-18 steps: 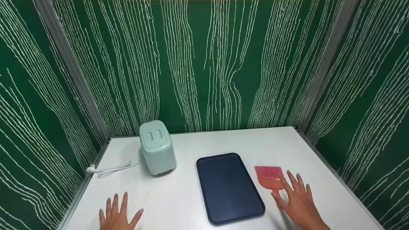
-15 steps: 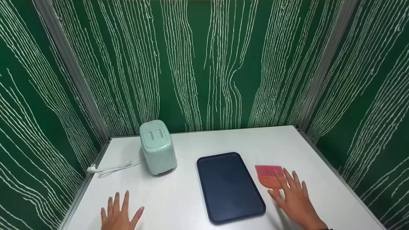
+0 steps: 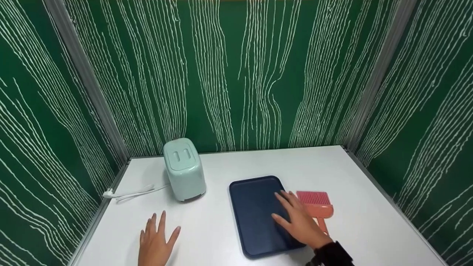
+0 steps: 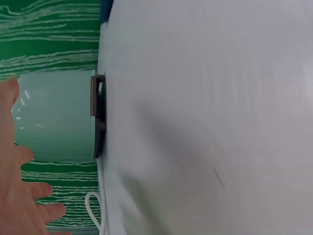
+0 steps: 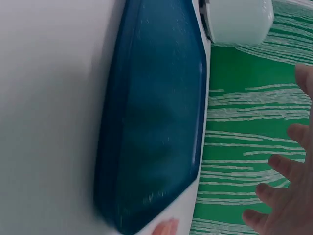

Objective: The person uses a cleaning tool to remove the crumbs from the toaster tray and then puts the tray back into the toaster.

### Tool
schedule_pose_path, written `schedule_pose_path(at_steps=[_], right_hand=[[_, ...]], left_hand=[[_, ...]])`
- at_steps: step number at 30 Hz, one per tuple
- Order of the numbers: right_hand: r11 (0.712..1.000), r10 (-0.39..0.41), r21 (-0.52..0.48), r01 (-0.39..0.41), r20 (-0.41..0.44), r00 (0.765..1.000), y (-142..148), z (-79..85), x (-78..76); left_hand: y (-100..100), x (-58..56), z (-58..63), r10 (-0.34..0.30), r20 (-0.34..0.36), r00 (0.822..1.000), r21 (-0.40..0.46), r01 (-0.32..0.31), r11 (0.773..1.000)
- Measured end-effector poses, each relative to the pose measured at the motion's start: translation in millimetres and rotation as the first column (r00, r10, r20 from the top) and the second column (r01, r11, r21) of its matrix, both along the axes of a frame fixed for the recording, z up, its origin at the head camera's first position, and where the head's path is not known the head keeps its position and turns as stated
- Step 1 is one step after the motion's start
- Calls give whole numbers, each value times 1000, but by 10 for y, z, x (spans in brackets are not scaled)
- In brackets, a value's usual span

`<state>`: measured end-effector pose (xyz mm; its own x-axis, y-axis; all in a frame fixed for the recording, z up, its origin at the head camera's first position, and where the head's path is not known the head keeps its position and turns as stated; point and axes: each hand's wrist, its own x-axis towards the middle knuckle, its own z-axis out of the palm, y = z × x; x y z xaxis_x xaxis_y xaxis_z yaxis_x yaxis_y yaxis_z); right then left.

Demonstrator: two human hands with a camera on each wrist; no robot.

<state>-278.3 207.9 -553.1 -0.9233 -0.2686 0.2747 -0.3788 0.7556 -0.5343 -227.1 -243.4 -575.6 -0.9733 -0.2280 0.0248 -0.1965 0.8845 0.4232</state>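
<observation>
My right hand [image 3: 301, 223] hovers over the right edge of a navy blue tray [image 3: 255, 214], its fingers spread and holding nothing. It partly covers a brush [image 3: 319, 210] with pink bristles and an orange-red handle, which lies to the right of the tray. In the right wrist view, the tray [image 5: 156, 107] runs below the spread fingers [image 5: 279, 166]. My left hand [image 3: 157, 240] is held above the white table at the front left, fingers extended and nothing in them. Beyond it stands a mint green toaster [image 3: 186, 184], also visible past the left fingers in the left wrist view.
A white cord with a plug [image 3: 109, 193] trails from the toaster towards the left edge of the white table [image 3: 210, 236]. Green walls [image 3: 236, 74] with white wavy lines rise at the back and both sides, joined by grey metal posts [image 3: 373, 85].
My right hand has moved left, from over the brush's handle to over the tray. My left hand has shifted right and slightly forward. Tray, brush and toaster stay in place.
</observation>
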Motion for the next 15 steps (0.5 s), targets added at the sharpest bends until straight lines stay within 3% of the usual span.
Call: schedule_pose_path(at_steps=[7,10,13,15], right_hand=[[984,69,-174,-47,118,991,-268,-52,-142],[969,98,-241,-54,176,979,-379,-81,-180],[936,146,-347,-65,211,967,-510,-93,-231],[898,185,-433,-74,219,958,-598,-89,-259]], left_hand=[[67,-140,-38,2,7,1000,189,-4,982],[87,-192,-46,-4,-25,1000,251,10,968],[90,-235,-45,-3,-53,999,358,22,933],[85,-260,-43,-3,-55,998,455,28,890]])
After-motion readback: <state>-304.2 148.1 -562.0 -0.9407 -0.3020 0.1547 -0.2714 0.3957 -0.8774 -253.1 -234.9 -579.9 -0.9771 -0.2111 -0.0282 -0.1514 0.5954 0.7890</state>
